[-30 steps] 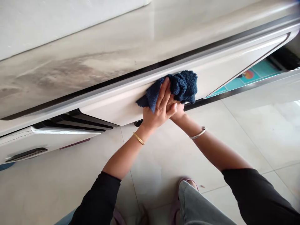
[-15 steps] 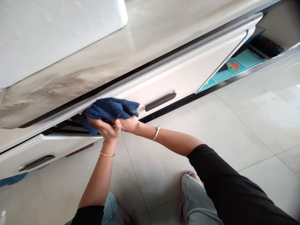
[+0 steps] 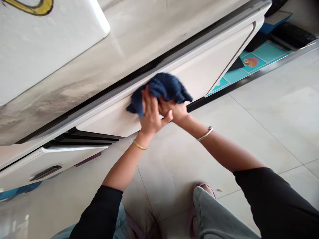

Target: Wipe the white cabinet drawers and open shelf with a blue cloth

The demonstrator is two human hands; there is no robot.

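Note:
A dark blue cloth [image 3: 166,88] lies bunched against the pale cabinet door [image 3: 219,63]. My right hand [image 3: 174,109] grips its lower edge, with the fingers partly hidden in the folds. Flat against the left part of the cloth rests my left hand [image 3: 151,113], its fingers stretched out and its thumb held apart. The door's handle, seen earlier, is now covered by the cloth and hands.
Above the door runs a marbled countertop [image 3: 139,43] with a white slab [image 3: 62,49] on it. To the left, a drawer front [image 3: 72,156] stands out beside dark slots. An opening at right shows a teal tiled liner [image 3: 271,54]. Below lies a tiled floor [image 3: 224,142].
Both hands and the cloth have moved right and up across the door, over where its handle showed. The left hand's fingers now lie stretched along the cloth.

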